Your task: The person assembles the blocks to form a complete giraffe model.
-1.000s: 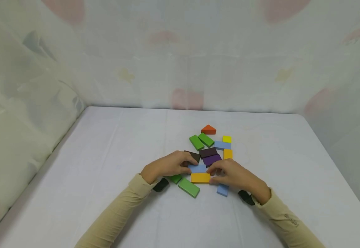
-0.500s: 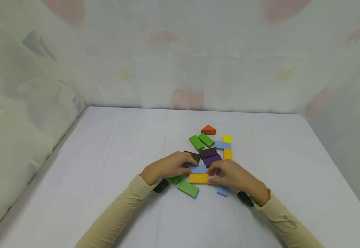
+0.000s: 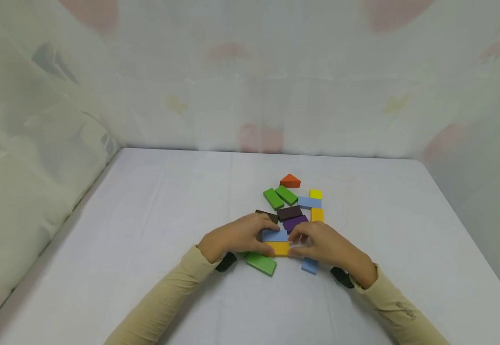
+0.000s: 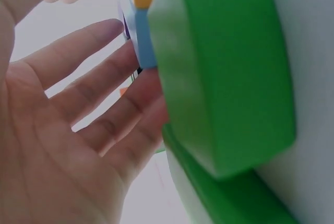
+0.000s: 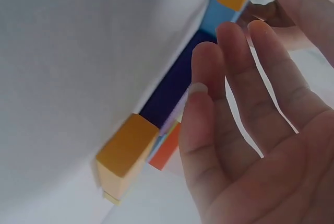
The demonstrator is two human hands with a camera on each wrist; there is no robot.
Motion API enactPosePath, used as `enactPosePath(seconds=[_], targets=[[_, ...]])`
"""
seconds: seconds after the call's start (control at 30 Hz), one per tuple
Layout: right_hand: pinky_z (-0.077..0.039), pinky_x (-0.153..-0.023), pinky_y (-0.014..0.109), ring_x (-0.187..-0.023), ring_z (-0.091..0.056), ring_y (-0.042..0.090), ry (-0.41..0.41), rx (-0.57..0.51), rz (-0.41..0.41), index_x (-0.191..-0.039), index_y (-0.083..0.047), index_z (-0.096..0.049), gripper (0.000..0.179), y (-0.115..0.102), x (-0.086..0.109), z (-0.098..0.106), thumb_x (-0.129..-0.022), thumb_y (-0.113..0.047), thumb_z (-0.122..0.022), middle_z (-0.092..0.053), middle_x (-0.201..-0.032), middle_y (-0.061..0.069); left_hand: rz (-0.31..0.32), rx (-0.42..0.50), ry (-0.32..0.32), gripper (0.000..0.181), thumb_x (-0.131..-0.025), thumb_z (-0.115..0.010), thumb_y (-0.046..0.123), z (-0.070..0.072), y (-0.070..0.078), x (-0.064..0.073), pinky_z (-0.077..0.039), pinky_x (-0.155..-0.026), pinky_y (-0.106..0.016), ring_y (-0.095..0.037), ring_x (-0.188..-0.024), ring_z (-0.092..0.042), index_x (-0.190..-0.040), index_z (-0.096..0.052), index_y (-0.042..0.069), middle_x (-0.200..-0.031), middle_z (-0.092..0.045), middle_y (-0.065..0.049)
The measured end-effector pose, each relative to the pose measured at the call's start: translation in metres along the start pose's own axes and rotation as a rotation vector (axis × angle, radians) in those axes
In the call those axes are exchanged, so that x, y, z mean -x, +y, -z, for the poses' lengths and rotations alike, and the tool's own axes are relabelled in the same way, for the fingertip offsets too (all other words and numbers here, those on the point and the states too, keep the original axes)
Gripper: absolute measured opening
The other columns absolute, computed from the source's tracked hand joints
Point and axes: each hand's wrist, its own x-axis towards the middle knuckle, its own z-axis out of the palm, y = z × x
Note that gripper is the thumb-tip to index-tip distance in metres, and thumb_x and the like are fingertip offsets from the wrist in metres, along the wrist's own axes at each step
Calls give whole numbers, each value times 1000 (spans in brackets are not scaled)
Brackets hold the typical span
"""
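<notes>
A light-blue block lies against an orange block, both flat on the white table in the head view. My left hand is at their left end, its thumb on the orange block's near left part and a fingertip at the blue block's far edge. Its fingers look fairly straight in the left wrist view, beside a large green block. My right hand is at the right ends, thumb by the orange block and fingertips by the blue one. In the right wrist view its fingers extend with slight bends; exact contact is unclear.
Dark brown and purple blocks lie just beyond. Farther back are green blocks, an orange-red triangle and a yellow block. Nearer lie a green block and a small blue one.
The orange block has shifted slightly left, under the blue block's near edge. My left thumb has moved from the blue block's end onto the orange block. The right hand has barely moved.
</notes>
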Motion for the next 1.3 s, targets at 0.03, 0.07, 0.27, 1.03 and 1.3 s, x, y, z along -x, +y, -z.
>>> enactPosePath(seconds=[0.03,0.07,0.27,1.03,1.3], targets=[[-55,-78,26,-87,-62,8,4,0,1,-101,-14,-72,22,0,0,0,-85,-28,-78,-71,-95,-8,3,-7,2,58,-83,-80,34,-1,1,0,-50,-102,-32,-16,-115,-58,-132,-63,6,-129,-63,-7],[-55,-78,26,-87,-62,9,6,-2,2,-101,-14,-72,22,-1,0,1,-85,-28,-78,-71,-95,-8,6,-17,5,60,-83,-81,35,-1,1,0,-50,-102,-32,-16,-114,-58,-132,-63,6,-128,-63,-7],[-55,-78,26,-87,-62,8,0,-11,-4,-102,-14,-72,21,-1,1,1,-87,-27,-77,-71,-95,-8,24,-84,18,61,-81,-81,38,-4,5,-1,-50,-103,-33,-18,-115,-57,-131,-64,7,-128,-63,-7],[-53,-77,25,-88,-62,11,33,29,15,-105,-13,-73,28,-35,-1,-21,-84,-30,-79,-71,-99,-6,23,3,13,54,-81,-82,25,4,-14,-2,-52,-99,-32,-17,-110,-58,-129,-65,6,-123,-63,-8],[-53,-76,25,-86,-62,7,-10,52,14,-105,-12,-75,34,-40,-1,-30,-82,-35,-80,-72,-96,-7,5,16,15,54,-81,-82,25,5,-18,-3,-50,-99,-33,-18,-110,-56,-130,-65,8,-122,-63,-7]])
